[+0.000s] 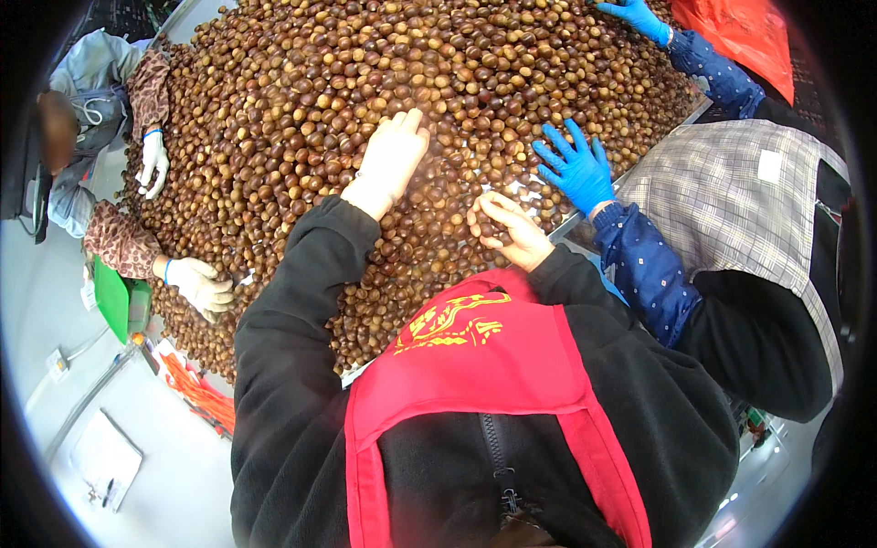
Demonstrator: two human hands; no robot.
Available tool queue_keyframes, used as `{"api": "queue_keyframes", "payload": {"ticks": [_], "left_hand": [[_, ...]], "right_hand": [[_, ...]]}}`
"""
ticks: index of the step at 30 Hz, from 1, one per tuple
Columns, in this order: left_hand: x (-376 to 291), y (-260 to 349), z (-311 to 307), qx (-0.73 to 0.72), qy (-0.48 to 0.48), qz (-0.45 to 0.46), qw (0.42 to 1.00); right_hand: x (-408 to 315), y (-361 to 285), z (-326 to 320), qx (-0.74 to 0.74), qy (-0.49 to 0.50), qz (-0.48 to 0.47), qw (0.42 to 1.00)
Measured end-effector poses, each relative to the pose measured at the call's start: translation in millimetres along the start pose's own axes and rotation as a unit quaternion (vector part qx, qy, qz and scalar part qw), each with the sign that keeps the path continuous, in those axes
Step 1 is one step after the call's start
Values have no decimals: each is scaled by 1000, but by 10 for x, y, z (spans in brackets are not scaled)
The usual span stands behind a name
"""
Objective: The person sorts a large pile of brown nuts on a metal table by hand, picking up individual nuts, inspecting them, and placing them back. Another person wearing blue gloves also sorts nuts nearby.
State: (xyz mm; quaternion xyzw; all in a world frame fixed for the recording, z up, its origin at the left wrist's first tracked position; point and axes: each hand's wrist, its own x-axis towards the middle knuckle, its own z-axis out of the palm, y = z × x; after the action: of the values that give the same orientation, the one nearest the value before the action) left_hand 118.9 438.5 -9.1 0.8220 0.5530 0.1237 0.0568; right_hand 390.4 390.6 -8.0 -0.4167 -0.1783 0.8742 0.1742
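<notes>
A large heap of brown, round nuts that look like chestnuts (274, 137) covers the table before me. My left hand (389, 161) reaches forward, palm down, over the middle of the heap; its fingers lie close together on the nuts, and whether they grip any is hidden. Nearer my body and to the right, my right hand (508, 229) has its fingers curled around a few nuts (495, 230). Just past it, patches of the pale table surface show between the nuts. I wear a red apron (473, 356) with yellow markings over black sleeves.
Right beside me, a co-worker's blue-gloved hands (581, 168) are at the heap. Another co-worker's white-gloved hands (199, 284) touch its left side. A metal table edge (565, 225) runs at the right. A green container (111, 298) and orange-red material (195, 390) are at the left, a red bag (743, 41) top right.
</notes>
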Motion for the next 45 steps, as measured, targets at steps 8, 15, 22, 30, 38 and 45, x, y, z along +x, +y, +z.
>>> {"api": "queue_keyframes", "payload": {"ticks": [8,15,22,30,38,45], "left_hand": [[-44,192,-284,-114,49,-38,992],[116,461,-458,-201,89,-11,975],[1002,-972,-188,-161,106,-19,981],[820,-979,37,-71,-31,-24,997],[16,-616,-300,-63,-84,-1,994],[-513,-425,-541,-57,-98,-34,993]], "right_hand": [[63,-86,83,105,-52,-41,992],[130,-84,94,199,11,-23,980],[179,8,-102,235,-56,-31,970],[203,22,-192,212,-101,-44,971],[208,64,-212,166,-103,-75,978],[159,33,-186,144,-85,-72,983]]}}
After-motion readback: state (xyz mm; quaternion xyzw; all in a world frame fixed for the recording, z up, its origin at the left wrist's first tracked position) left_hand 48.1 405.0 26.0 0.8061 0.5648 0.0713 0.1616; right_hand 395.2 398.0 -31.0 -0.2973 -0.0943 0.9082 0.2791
